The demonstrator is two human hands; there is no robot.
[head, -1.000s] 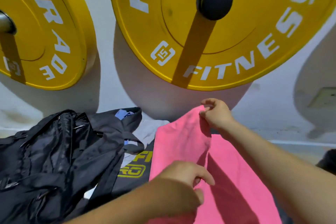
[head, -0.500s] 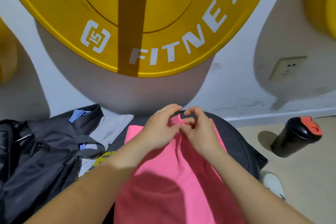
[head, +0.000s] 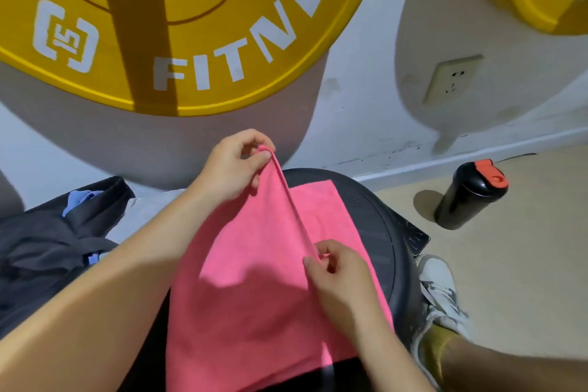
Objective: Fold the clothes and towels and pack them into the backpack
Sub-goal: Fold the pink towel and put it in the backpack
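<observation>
Towel: the pink towel (head: 254, 280) is lying doubled across the black round platform (head: 375, 232), from its far edge toward its near edge, with one long edge raised.
Left hand: the left hand (head: 234, 169) is pinching the towel's far corner between thumb and forefinger, above the platform's far edge.
Right hand: the right hand (head: 340, 277) is pinching the same raised edge, nearer the person.
Progress: the fold appears to be midway. The towel is not yet packed, the backpack (head: 47, 248) is gaping at the platform's left edge, and a grey garment (head: 146, 213) beside it is waiting.
Change: both hands were meeting at the far corner. The right hand is now sliding back along the edge, tautening it.
</observation>
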